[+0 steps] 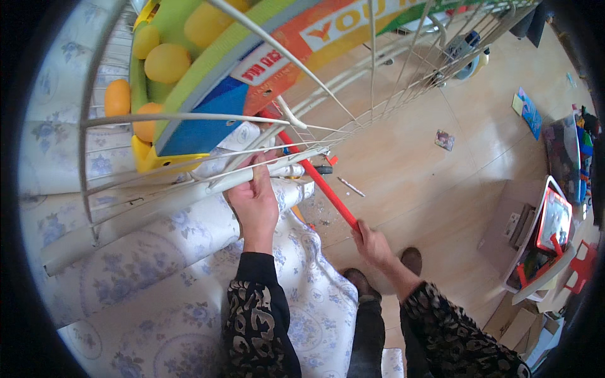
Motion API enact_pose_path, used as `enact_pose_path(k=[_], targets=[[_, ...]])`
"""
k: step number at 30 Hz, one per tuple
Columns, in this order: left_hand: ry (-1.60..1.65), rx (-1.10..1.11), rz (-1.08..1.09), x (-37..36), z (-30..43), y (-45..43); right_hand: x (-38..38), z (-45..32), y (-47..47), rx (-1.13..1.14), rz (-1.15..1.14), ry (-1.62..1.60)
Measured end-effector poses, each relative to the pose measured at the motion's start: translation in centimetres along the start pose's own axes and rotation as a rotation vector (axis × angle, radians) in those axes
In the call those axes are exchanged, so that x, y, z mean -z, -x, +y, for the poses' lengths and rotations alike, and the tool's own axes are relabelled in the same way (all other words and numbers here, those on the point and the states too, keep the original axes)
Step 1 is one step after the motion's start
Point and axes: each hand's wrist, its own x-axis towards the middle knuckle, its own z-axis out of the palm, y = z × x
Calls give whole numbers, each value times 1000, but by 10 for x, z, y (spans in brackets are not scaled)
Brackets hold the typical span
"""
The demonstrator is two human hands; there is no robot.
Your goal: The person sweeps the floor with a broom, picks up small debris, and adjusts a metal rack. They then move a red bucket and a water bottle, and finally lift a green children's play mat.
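My left hand [257, 196] grips the white metal tube of a wire rack [236, 182] at the picture's centre left. My right hand [373, 241] is closed round a long red stick [326, 189] that slants up and left behind the rack. What the stick's far end touches is hidden. Inside the rack rests a colourful curved toy [208, 118] with green, blue and orange bands and printed letters; yellow and orange balls [168, 63] lie in it. The rack stands above a sofa covered in white fabric with blue flowers [151, 264].
Below on the tiled floor [406, 179] lie a small picture card [445, 140], a thin striped stick [351, 186] and crumbs of debris. A lidded plastic bin [510, 236] and a tub of toys [562, 151] stand at the right, with cardboard [520, 330] below them.
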Motion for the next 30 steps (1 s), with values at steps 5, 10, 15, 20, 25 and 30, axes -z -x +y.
enact_pose_path(k=[5, 10, 15, 20, 25, 30], targets=[[-51, -9, -25, 2, 1, -1, -1, 22, 1, -32, -189, -102], [-36, 6, -13, 7, -1, 1, 78, -13, 70, -115, -342, -83], [-25, -6, -9, 2, 0, 2, 70, -21, 48, -77, -220, 78], [-35, 7, -51, 4, 1, -4, 19, -4, -6, 5, -108, 259], [-109, 60, -87, 10, 7, -7, 66, -17, 63, -160, -283, 320], [-27, 61, -64, 6, 1, -7, 132, -17, 157, -245, -350, 346]])
